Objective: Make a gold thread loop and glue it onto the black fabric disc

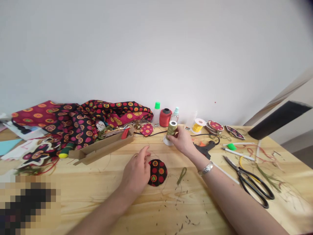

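Note:
My right hand [183, 142] is closed around a spool of olive-green thread [171, 128], which stands upright on its white base at the back of the table. Beside a round patch of black fabric [158, 173] with red and orange flower motifs, my left hand [137, 167] rests with its fingers stretched forward and slightly apart. Its thumb side meets or covers the patch's left edge. A thin strand shows faintly near the left fingertips. Right of the patch lies a small looped bundle of olive thread [181, 176].
Scissors [249, 182], a pen [237, 153] and a black glue gun [205, 149] lie on the right. Red thread [165, 117] and yellow thread [198, 126] stand behind. A cardboard tray [102, 151] and patterned fabric [83, 120] occupy the left. A black roll [278, 119] leans at the far right.

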### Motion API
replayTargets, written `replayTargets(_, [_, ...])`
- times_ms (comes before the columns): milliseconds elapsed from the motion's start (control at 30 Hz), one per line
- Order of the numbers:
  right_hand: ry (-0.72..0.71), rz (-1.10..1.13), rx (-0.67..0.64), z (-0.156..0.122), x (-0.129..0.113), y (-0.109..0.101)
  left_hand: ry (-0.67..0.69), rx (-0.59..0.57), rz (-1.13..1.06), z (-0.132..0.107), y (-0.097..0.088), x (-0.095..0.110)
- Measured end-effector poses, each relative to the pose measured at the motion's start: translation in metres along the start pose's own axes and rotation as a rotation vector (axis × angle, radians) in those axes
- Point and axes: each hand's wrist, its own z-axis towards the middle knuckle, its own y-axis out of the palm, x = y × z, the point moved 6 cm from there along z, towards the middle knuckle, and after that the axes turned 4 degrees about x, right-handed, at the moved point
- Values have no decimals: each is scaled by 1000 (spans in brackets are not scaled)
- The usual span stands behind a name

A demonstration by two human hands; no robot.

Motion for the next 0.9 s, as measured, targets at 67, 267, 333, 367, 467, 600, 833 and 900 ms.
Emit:
replayTargets(67, [7,-18,7,5,0,5,-15,1,-10,0,-2,0])
replayTargets(267, [-19,-97,8,-11,-9,-4,-52,8,-21,1,-4,-1])
replayTargets(333, [-63,-139,-30,-34,-20,-10,-39,20,1,1,-5,0])
replayTargets(367, [-124,-200,-120,-48,-28,-9,-26,27,20,1,-5,1])
replayTargets(467, [-175,-305,-378,-94,-42,-5,28,34,75,0,-5,4])
replayTargets(600, [-355,-444,-465,-134,-53,2,108,26,108,0,-2,7])
replayTargets(833, [-595,-476,-424,-139,-48,19,119,-45,179,-1,6,4])
replayTargets(900, [-463,-353,-369,-114,-49,1,126,-53,182,-1,6,5])
